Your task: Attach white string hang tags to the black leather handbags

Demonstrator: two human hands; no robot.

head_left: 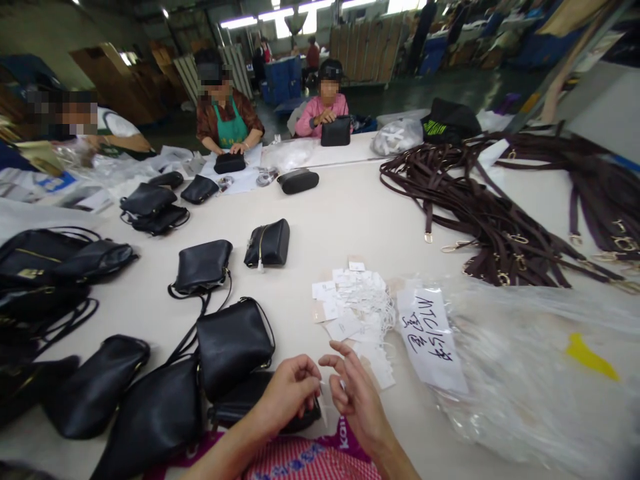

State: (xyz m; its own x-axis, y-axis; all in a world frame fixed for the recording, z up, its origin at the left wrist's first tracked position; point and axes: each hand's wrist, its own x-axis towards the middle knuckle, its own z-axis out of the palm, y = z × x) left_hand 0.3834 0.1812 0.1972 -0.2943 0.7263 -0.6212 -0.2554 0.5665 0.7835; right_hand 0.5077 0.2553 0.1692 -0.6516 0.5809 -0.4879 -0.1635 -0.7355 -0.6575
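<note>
My left hand [295, 390] is closed in a pinch on a narrow white tag [324, 403], which hangs nearly edge-on between my hands. Close beside it, my right hand [359, 393] has its upper fingers stretched apart toward the left hand and its lower fingers bent. A small white bit shows among these fingers, too small to name. Under my left wrist lies a black bag [240, 410], partly covered. Just beyond it is another black bag [235, 347] with a strap. A pile of white tags with strings [363, 300] lies past my fingertips.
Several black bags [150, 407] fill the left side. A black pouch with a gold zipper [275, 243] stands mid-table. At right are dark brown straps [465, 200] with metal clasps and a clear plastic bag [525, 373] with a handwritten sheet [433, 337]. Co-workers [230, 123] sit opposite.
</note>
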